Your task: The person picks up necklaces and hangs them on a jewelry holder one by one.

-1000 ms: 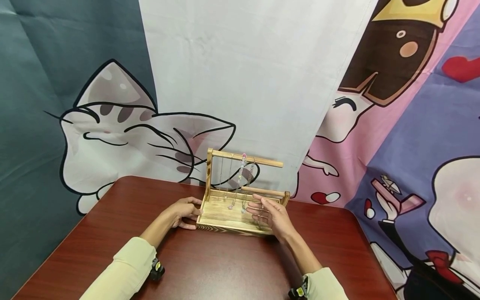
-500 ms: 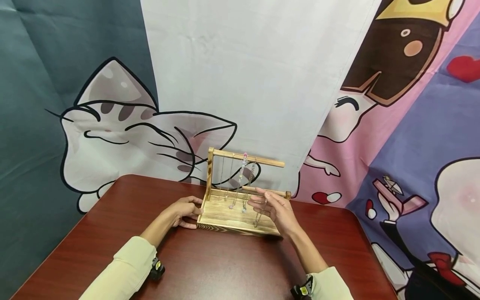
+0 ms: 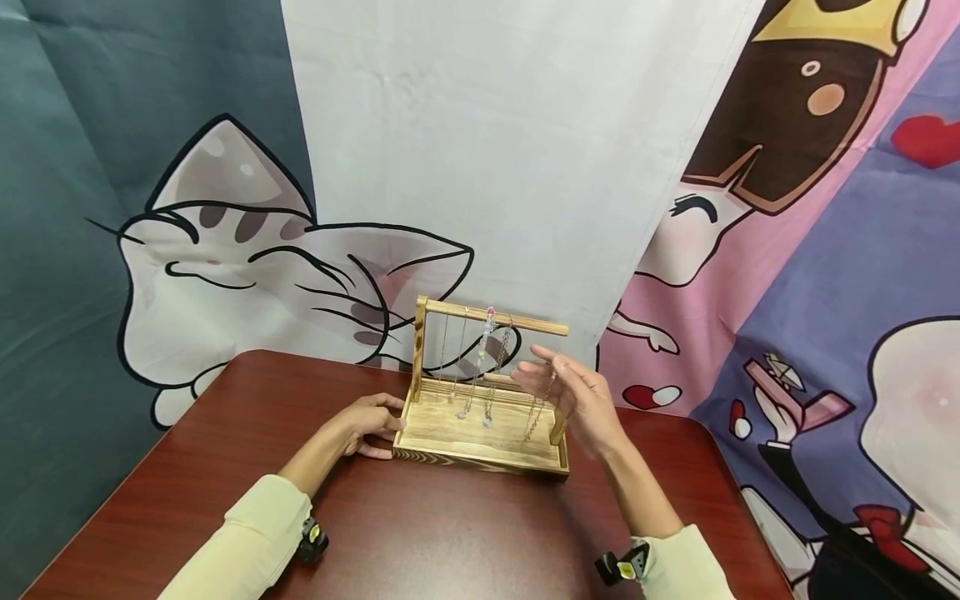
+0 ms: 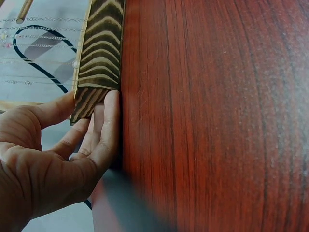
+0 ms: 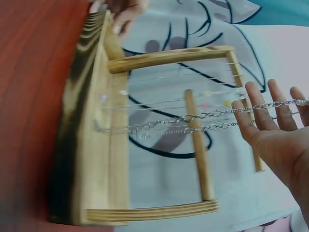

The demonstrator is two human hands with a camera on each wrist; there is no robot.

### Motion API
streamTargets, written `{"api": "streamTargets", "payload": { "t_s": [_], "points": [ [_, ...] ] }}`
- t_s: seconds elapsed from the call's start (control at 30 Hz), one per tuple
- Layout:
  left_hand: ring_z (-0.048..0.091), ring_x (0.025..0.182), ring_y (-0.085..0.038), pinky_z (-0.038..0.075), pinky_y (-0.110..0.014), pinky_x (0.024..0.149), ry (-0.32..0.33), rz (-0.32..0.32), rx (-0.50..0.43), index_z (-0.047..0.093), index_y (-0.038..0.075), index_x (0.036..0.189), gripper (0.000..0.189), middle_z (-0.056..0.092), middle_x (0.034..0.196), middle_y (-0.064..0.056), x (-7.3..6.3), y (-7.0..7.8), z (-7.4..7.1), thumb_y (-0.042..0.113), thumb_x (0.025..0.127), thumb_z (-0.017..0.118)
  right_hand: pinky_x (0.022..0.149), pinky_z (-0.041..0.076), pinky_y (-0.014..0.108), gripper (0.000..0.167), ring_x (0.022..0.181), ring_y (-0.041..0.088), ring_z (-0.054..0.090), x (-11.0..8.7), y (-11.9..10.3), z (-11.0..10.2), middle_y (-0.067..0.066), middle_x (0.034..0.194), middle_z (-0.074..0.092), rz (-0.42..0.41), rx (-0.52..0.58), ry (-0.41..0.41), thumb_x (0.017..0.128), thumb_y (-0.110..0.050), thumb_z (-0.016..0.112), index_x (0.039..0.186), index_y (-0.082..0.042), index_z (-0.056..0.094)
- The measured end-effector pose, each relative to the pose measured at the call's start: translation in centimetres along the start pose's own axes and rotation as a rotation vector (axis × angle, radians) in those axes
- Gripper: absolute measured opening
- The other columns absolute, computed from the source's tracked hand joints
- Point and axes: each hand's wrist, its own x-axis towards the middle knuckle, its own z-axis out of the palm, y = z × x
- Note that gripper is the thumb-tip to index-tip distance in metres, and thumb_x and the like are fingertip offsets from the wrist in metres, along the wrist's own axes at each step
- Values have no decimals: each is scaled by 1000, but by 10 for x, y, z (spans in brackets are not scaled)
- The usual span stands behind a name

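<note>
A wooden jewelry stand point(image 3: 442, 429) with a shallow tray and two rods stands at the back of the table. My left hand point(image 3: 367, 423) grips its left end; in the left wrist view the thumb lies at the rim and the fingers against the striped end. Just above the stand's right side, my right hand point(image 3: 588, 404) holds a silver chain necklace point(image 3: 536, 412), which hangs over the tray. The thumb's hold is out of frame in the right wrist view, where the chain point(image 5: 212, 114) runs past spread fingers point(image 5: 260, 113).
Several necklaces hang from the upper rod point(image 3: 543, 324), among them a beaded one point(image 3: 482, 354) with pink and a silver chain point(image 3: 501, 354). The lower rod point(image 3: 498, 378) is partly behind my right hand. A cartoon-printed cloth point(image 3: 525, 167) stands behind the reddish table point(image 3: 450, 525).
My right hand has risen and moved right, the chain necklace hanging from it, uncovering the tray's right end. The left hand keeps its grip on the stand.
</note>
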Motion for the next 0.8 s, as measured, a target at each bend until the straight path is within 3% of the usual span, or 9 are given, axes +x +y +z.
{"api": "streamTargets", "payload": {
  "t_s": [0.17, 0.4, 0.6, 0.8],
  "points": [
    [76, 109, -27, 71, -46, 80, -3, 0, 1, 50, 2, 158, 55, 76, 123, -20, 0, 1, 0, 5, 107, 68, 113, 64, 40, 38, 123, 20, 82, 4, -19, 0, -2, 127, 86, -60, 8, 2, 123, -31, 48, 149, -19, 72],
    [76, 109, -27, 72, -48, 81, -1, 4, -3, 50, 2, 158, 54, 75, 125, -20, 0, 1, -1, 4, 107, 67, 114, 64, 40, 49, 122, 19, 82, 9, -37, -3, 0, 128, 86, -135, -22, 11, 124, -25, 46, 157, 9, 57],
    [76, 109, -28, 72, -47, 81, -1, 6, 0, 50, 1, 159, 55, 75, 124, -20, 0, 0, -1, 4, 107, 68, 111, 65, 41, 38, 121, 21, 83, 13, -48, -8, 3, 128, 86, -185, -15, 43, 123, -21, 47, 148, -6, 71],
    [76, 108, -26, 72, -46, 79, 0, 3, 4, 51, 2, 158, 55, 76, 122, -20, 0, 0, -1, 5, 107, 69, 107, 67, 42, 36, 117, 24, 84, 20, -62, -14, 7, 122, 87, -257, -1, 73, 122, -18, 48, 143, -8, 76]
  ]
}}
